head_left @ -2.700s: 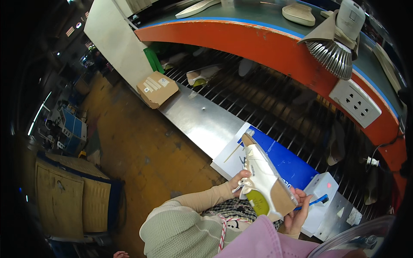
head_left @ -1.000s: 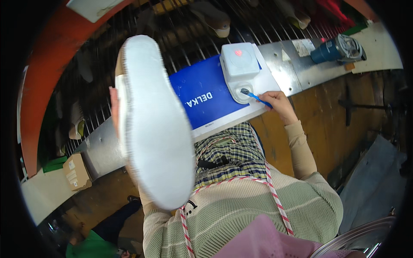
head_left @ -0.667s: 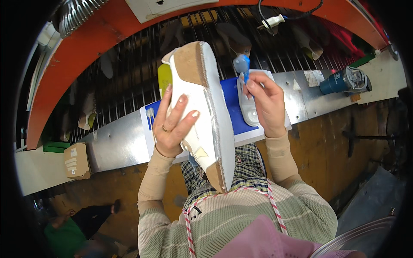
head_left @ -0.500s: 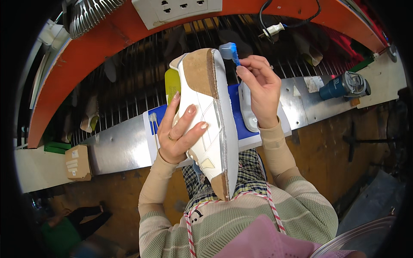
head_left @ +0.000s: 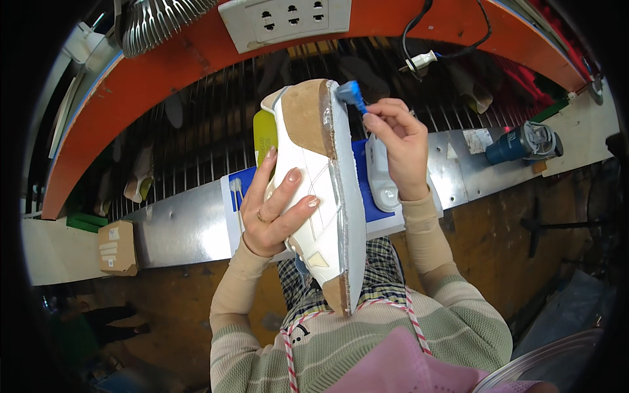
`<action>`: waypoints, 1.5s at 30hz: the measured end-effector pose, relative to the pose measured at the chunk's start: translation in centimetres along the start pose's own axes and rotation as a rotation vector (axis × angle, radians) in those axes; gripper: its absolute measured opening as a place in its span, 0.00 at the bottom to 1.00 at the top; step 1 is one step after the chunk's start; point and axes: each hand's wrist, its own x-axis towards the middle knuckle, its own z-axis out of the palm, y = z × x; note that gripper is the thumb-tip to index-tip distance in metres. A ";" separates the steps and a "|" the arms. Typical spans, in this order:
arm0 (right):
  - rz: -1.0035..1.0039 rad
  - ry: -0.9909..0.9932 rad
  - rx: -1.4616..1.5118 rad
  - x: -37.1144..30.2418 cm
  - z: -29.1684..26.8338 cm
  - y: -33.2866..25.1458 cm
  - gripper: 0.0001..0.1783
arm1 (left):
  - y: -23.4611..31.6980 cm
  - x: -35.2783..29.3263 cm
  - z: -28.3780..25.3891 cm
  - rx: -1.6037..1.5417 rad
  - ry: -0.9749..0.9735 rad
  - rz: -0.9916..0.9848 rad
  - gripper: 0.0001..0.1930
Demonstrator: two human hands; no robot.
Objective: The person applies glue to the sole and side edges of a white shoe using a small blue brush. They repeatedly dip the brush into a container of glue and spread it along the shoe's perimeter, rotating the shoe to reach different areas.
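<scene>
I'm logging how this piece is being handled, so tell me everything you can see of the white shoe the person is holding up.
The white shoe is an unfinished upper with stitched panels and tan patches, a cork-brown bottom face near the top and a pale grey sole edge down its right side. It is held on edge, lengthwise up and down, above the lap and the blue mat. The left hand grips its side; the right hand puts a blue brush to its top edge.
</scene>
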 end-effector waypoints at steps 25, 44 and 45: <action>-0.520 -0.007 -0.617 1.9 -1.9 -3.3 0.11 | -1.2 1.8 -1.8 0.148 -0.137 0.159 0.26; 0.219 -0.077 0.083 -4.6 -0.4 -2.2 0.06 | -1.5 1.8 -0.4 0.133 -0.017 0.010 0.22; 0.218 -0.062 0.068 -5.2 -0.1 -2.2 0.06 | -1.7 1.8 -0.3 0.145 -0.013 0.008 0.22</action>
